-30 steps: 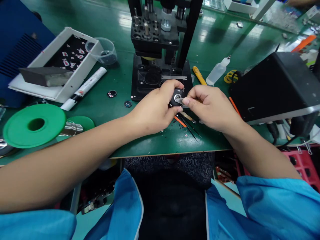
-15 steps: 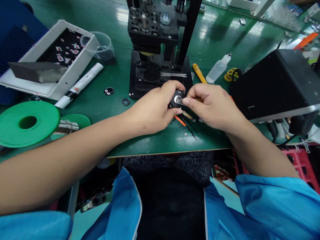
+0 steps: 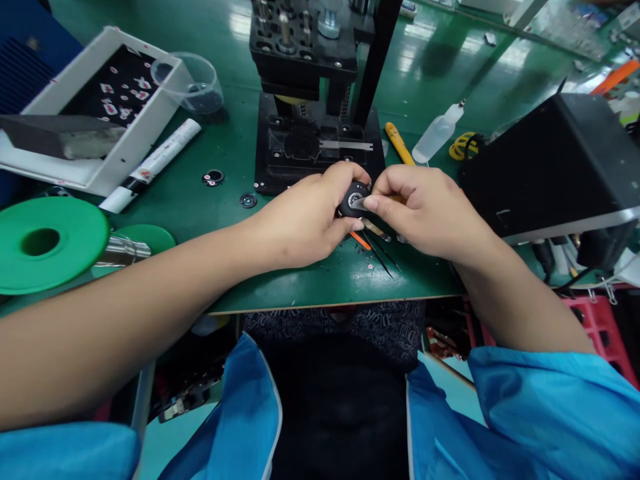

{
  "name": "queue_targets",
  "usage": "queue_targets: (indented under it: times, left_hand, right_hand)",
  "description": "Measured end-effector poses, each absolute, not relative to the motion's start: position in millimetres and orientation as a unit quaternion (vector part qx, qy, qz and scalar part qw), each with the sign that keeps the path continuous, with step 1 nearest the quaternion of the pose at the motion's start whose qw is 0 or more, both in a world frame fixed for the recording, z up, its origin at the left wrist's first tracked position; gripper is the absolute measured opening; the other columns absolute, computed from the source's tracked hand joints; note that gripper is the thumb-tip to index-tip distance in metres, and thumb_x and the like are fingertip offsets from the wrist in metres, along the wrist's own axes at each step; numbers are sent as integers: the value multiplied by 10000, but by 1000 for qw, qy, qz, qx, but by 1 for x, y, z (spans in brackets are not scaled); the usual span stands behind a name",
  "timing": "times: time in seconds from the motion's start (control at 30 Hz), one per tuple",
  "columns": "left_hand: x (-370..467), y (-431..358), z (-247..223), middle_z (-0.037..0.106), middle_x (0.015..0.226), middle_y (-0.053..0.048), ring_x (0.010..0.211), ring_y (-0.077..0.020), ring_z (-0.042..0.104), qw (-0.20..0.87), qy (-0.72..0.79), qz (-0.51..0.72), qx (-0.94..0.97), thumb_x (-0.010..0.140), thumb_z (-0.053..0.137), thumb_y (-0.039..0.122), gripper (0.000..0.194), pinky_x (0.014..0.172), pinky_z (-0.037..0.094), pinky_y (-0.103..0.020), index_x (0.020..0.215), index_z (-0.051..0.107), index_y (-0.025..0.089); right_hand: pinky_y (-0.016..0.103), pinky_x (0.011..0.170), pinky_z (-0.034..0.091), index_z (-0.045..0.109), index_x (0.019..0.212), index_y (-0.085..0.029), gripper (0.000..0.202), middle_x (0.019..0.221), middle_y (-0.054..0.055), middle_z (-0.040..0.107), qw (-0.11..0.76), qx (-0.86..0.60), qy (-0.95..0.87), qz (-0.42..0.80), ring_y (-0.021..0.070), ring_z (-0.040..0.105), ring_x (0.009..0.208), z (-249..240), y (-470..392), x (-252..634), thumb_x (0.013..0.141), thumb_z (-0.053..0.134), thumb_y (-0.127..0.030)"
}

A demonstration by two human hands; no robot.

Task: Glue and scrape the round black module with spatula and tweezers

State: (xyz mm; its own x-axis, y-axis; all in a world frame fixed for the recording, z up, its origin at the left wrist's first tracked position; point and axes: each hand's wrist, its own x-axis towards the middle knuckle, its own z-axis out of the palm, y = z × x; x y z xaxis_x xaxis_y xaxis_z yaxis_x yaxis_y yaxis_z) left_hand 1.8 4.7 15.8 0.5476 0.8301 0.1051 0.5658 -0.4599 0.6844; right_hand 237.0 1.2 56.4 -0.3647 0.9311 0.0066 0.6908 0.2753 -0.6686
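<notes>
Two bare hands meet above the green bench (image 3: pixel 280 292), near its front edge. The left hand (image 3: pixel 314 219) has its thumb and fingers clamped on the rim of a round black part (image 3: pixel 350 207), whose face, with a pale ring in the middle, is turned toward the right hand (image 3: pixel 429 210). The right thumb and forefinger are pinched together on a thin metal blade (image 3: pixel 360 205); its tip reaches the pale ring. Whether the tip goes in or only touches the surface, I cannot tell. The other right fingers are curled in.

Just below the hands lie black tweezers (image 3: pixel 383 255) and an orange stick (image 3: pixel 361 241). Behind the hands stands a black press (image 3: pixel 307 60), with a flat metal strip (image 3: pixel 346 145) on its base. Right of the press are a yellow handle (image 3: pixel 399 142), a clear bottle (image 3: pixel 434 138) and a black box (image 3: pixel 537 167). On the left lie two small ringed parts, a marker (image 3: pixel 166 153), a green spool (image 3: pixel 84 243) and a white tray (image 3: pixel 163 110), with a clear cup (image 3: pixel 207 99) by its corner.
</notes>
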Motion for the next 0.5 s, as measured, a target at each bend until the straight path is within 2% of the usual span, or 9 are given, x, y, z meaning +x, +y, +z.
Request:
queue_targets:
  times: [0.27,0.37,0.5]
  left_hand:
    - [1,4,15,809,1156,-61,1104,-346,823,317,421,186,829,972,806,202,599,970,626,-443,1545,653,282]
    - [1,5,16,819,1181,-49,1096,-324,817,324,429,185,823,988,818,254,619,971,607,-420,1583,652,290]
    - [0,5,16,827,1188,-56,1122,-321,820,322,431,179,824,981,815,236,620,970,603,-408,1581,662,272]
  right_hand:
    - [360,775,386,621,773,-228,339,778,-17,662,176,-494,-798,295,168,579,805,62,3,240,1041,827,-219]
    - [352,782,394,633,806,-226,301,790,-20,669,177,-502,-799,281,165,581,808,62,3,241,1054,804,-218]
    - [347,770,392,631,804,-227,296,783,-22,663,181,-500,-801,274,161,575,792,61,3,241,1042,806,-213]
